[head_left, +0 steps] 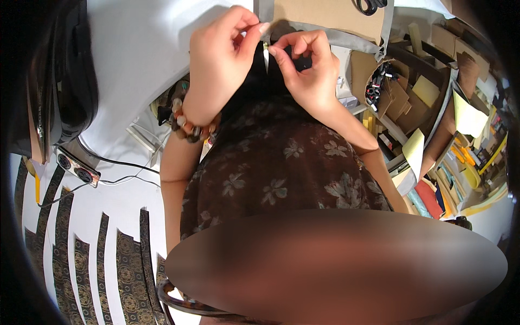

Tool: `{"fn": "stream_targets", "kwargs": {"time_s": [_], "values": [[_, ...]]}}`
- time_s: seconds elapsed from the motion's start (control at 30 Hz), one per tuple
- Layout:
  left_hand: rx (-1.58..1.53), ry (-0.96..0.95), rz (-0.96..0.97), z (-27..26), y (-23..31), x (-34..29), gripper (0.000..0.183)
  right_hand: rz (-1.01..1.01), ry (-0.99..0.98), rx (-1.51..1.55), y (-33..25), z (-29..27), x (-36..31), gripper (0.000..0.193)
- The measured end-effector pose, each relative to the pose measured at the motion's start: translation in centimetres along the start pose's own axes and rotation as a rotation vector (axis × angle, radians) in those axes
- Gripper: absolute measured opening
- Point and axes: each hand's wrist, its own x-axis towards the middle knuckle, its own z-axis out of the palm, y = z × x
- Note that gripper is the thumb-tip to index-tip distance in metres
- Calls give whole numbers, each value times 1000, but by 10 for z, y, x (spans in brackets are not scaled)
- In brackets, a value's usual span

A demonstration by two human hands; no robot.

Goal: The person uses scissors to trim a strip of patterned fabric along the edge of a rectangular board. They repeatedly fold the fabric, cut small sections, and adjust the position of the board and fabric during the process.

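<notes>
My left hand (pixel 222 54) is raised at the top of the view, with thumb and forefinger pinched together. A beaded bracelet (pixel 189 124) circles that wrist. Close by on the right, my right hand (pixel 311 70) also pinches with thumb and forefinger, its other fingers curled. A small pale yellowish bit (pixel 266 46) shows between the two hands, beside the right fingertips. Whatever either pinch holds is too small to make out. Below the hands lies dark clothing with a floral print (pixel 276 157) on my body.
A white table (pixel 141 65) extends left, beside a black object (pixel 76 70). Black-handled scissors (pixel 371 5) rest on a tan board (pixel 325 19). Dark gold-patterned strips (pixel 130 265) lie lower left near a two-socket panel (pixel 76 168). Cardboard pieces (pixel 398 103) and papers crowd the right.
</notes>
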Motion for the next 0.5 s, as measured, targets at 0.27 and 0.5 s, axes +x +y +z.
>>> {"fn": "stream_targets", "kwargs": {"time_s": [0.27,0.5], "values": [[-356,3,-419,14,-11,-59,17,-245,-182,-144,16,-41,43,17],[-355,233,-183,47,-26,-63,11,-425,-534,-51,8,-42,87,17]]}}
